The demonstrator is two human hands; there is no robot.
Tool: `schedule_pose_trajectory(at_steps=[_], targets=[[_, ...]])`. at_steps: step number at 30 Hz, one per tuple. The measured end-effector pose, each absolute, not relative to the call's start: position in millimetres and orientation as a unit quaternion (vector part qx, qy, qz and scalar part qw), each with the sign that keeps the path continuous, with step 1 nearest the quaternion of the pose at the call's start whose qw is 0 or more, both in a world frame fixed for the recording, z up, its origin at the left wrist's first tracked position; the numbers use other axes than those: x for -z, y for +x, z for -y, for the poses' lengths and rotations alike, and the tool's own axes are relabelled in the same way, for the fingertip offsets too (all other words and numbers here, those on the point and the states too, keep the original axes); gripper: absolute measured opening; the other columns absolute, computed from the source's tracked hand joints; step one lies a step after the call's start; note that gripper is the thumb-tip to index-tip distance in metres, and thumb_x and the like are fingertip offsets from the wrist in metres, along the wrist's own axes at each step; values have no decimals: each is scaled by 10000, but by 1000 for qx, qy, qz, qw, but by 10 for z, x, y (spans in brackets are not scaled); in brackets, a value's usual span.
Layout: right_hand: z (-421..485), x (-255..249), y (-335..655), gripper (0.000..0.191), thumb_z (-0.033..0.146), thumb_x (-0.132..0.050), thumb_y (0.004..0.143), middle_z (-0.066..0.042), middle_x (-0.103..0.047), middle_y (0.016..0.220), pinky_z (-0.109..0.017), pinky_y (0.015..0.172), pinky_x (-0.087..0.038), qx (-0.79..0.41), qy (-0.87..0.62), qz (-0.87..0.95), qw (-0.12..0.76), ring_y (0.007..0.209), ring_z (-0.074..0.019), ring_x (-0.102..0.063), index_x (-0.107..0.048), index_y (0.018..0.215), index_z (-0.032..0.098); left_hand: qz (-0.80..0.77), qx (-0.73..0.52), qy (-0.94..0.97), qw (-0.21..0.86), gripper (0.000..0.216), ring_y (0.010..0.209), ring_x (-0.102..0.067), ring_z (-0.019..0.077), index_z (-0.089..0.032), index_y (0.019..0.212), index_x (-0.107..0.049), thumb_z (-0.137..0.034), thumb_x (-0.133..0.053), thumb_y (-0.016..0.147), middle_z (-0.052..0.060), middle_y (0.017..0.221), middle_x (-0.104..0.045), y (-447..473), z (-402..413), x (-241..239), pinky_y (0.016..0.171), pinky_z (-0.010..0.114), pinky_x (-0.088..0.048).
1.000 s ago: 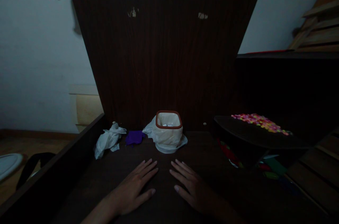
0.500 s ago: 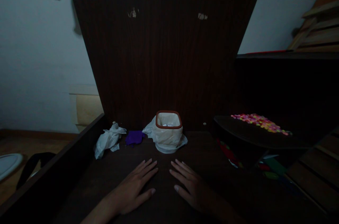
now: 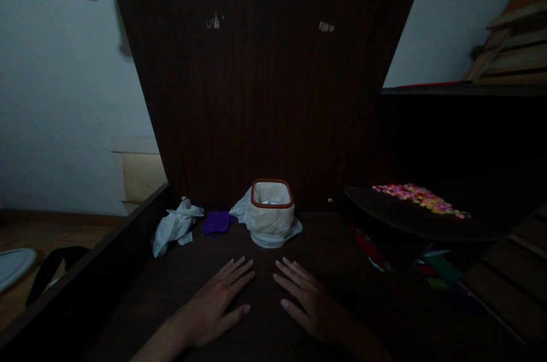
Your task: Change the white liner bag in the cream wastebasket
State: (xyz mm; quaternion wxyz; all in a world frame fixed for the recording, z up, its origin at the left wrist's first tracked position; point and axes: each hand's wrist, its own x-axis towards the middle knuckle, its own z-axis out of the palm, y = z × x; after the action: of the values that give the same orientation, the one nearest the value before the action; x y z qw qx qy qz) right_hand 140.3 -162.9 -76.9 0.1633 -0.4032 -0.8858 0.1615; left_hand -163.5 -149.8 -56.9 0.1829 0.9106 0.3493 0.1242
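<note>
My left hand (image 3: 220, 302) lies flat on the dark wooden surface (image 3: 262, 282), palm down, fingers stretched out. Opposite it, my right hand (image 3: 305, 299) rests the same way, with the thumb apart from the fingers. Neither one holds anything. Just beyond the fingertips stands a small bin (image 3: 271, 219) with a brown rim, lined with a white plastic bag; some small whitish bits show inside. Left of the bin lies a folded purple cloth-like piece (image 3: 216, 222). A crumpled white plastic bag (image 3: 174, 228) sits farther left.
A tall dark wooden panel (image 3: 273, 94) rises behind the bin. On the right, a rounded shelf (image 3: 397, 222) carries a pile of small pink and yellow pieces (image 3: 419, 199); red and green items lie beneath. A raised wooden edge (image 3: 85, 268) borders the left side.
</note>
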Motion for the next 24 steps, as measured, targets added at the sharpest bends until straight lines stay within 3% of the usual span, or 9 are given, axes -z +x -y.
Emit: schedule_pose_trajectory(at_steps=[24], targets=[[1629, 772, 1409, 499, 371, -480, 1031, -89, -361, 1610, -548, 1223, -286, -165, -399, 886, 171, 1509, -297, -296, -459, 1513, 242, -360, -98, 910, 179, 597, 1528, -243, 343, -306, 1575, -310, -477, -470, 1026, 55, 1658, -269, -1632, 1495, 559, 1213, 614, -291]])
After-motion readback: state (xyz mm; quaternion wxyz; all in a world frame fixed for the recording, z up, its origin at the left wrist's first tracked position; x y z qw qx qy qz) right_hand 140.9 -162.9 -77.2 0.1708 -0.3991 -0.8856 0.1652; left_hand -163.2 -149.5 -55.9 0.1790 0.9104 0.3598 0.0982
